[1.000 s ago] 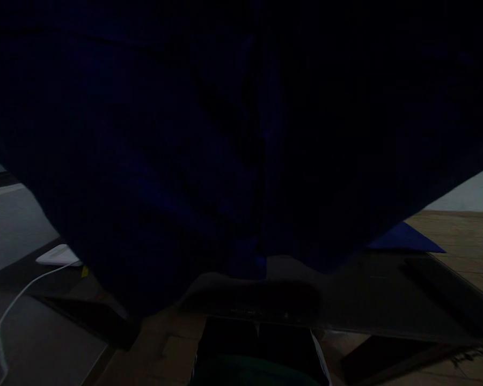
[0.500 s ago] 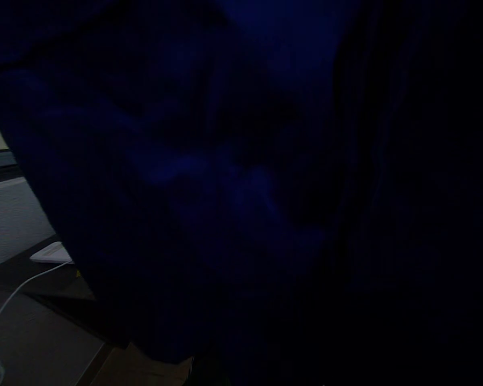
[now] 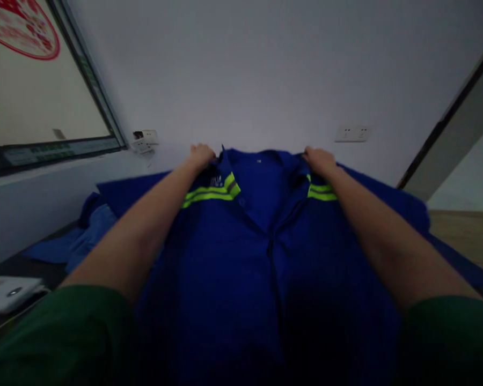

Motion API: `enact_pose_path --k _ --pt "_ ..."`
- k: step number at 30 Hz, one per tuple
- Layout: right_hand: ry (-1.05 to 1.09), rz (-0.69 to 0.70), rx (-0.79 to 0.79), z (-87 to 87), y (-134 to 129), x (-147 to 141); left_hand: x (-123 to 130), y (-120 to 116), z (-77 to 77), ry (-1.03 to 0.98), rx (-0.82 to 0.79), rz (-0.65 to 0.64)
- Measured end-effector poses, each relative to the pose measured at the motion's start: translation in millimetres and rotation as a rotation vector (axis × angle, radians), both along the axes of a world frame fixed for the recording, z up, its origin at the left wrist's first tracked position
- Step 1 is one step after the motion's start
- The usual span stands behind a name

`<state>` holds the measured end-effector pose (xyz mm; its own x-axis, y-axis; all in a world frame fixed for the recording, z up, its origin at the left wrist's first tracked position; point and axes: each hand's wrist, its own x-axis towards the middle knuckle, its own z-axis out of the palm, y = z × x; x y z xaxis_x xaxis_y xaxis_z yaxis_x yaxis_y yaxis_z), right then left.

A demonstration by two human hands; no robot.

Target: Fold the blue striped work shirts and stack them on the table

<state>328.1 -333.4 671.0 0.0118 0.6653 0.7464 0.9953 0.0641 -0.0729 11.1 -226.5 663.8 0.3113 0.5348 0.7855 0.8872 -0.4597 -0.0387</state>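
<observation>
A dark blue jacket (image 3: 221, 252) with yellow-green reflective stripes is spread out in front of me, its collar at the far end and its front facing up. My left hand (image 3: 202, 155) is closed on the shoulder beside the collar's left side. On the other side of the collar, my right hand (image 3: 320, 161) grips the right shoulder. Both arms are stretched forward over the jacket. The sleeves reach out to either side, and the lower part of the jacket is in deep shadow.
Crumpled blue denim (image 3: 90, 236) lies at the left, with a white device (image 3: 10, 294) and cable nearer me. Behind stands a pale wall (image 3: 241, 75) with sockets (image 3: 353, 133). A window frame (image 3: 92, 88) is at upper left.
Dark blue cloth filled most of the view before. Now the jacket lies lower and farther off, and both hands, the wall and the window are visible.
</observation>
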Motion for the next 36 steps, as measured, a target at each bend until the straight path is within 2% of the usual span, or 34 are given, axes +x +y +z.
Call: enact_pose_path --k 1,3,5,7,9,12,14,18,20,23,25,28,32,36 --pt "-0.007 -0.104 -0.032 0.0 12.7 3.1 10.3 13.8 1.3 -0.011 -0.061 0.028" --pt "-0.025 -0.301 -0.132 -11.2 42.1 12.7 32.3 45.1 -8.6 -0.047 -0.191 0.082" --pt "-0.024 -0.365 -0.170 -26.2 71.0 26.3 52.5 77.2 -25.4 -0.091 -0.279 0.104" --pt "-0.019 -0.398 -0.177 -35.6 95.4 41.6 67.1 106.2 -40.3 -0.130 -0.335 0.102" --pt "-0.016 -0.421 -0.173 -38.0 114.6 56.1 75.0 129.9 -50.6 -0.161 -0.367 0.098" --pt "-0.022 -0.427 -0.170 -35.7 133.6 72.9 77.4 155.3 -58.6 -0.209 -0.360 0.070" --pt "-0.034 -0.410 -0.147 -34.5 137.6 80.0 73.6 165.4 -60.5 -0.249 -0.317 -0.009" --pt "-0.061 -0.223 0.038 -31.1 122.5 84.7 52.4 166.6 -57.5 -0.248 -0.175 -0.284" --pt "-0.097 -0.094 0.087 -27.8 108.2 81.2 38.4 157.2 -53.8 -0.087 -0.089 -0.433" --pt "-0.192 0.022 -0.041 -25.3 90.2 68.4 22.8 136.8 -49.0 0.275 0.034 -0.578" --pt "-0.261 0.004 -0.176 -28.0 84.3 57.4 18.7 124.7 -47.7 0.457 0.069 -0.622" --pt "-0.366 -0.117 -0.298 -36.9 83.5 41.9 19.7 114.7 -48.9 0.560 0.056 -0.661" --pt "-0.436 -0.248 -0.353 -46.1 83.8 23.1 23.7 114.7 -54.3 0.486 0.052 -0.674" --pt "-0.430 -0.280 -0.388 -44.7 81.9 9.6 27.9 119.6 -58.1 0.254 0.009 -0.661"
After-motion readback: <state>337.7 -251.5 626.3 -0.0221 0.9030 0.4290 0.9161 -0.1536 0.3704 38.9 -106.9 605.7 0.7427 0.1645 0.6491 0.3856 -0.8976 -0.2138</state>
